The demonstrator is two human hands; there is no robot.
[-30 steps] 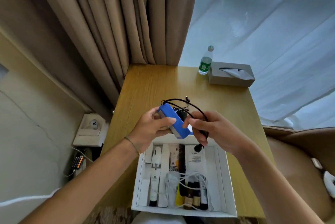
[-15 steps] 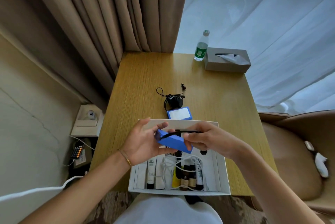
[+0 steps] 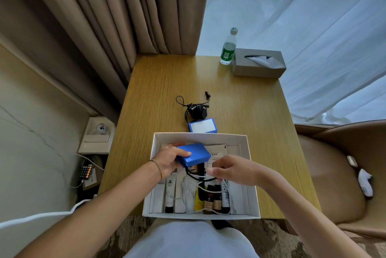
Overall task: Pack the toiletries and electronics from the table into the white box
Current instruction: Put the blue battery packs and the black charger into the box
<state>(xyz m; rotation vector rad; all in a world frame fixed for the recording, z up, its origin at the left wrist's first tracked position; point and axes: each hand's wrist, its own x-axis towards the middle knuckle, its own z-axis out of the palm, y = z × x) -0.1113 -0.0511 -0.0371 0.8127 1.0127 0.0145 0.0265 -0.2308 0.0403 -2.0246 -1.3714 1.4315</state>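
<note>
The white box (image 3: 251, 176) stands at the table's near edge, holding tubes, small bottles and a white cable. My left hand (image 3: 167, 158) grips a blue box-shaped device (image 3: 195, 156) just above the box's far half. A black cable (image 3: 197, 175) hangs from the device, and my right hand (image 3: 231, 170) pinches it over the box's middle. Beyond the box, on the table, lie a second blue box with a white label (image 3: 202, 125) and a black charger with its cord (image 3: 196, 110).
A water bottle (image 3: 228, 49) and a grey tissue box (image 3: 258, 63) stand at the table's far right. Curtains hang behind. A brown chair (image 3: 334, 174) sits right of the table; a wall socket and a phone are on the left.
Both hands have come down and toward me with the blue device and its cable, from above the table beyond the box to inside the box's opening. The view tilted downward.
</note>
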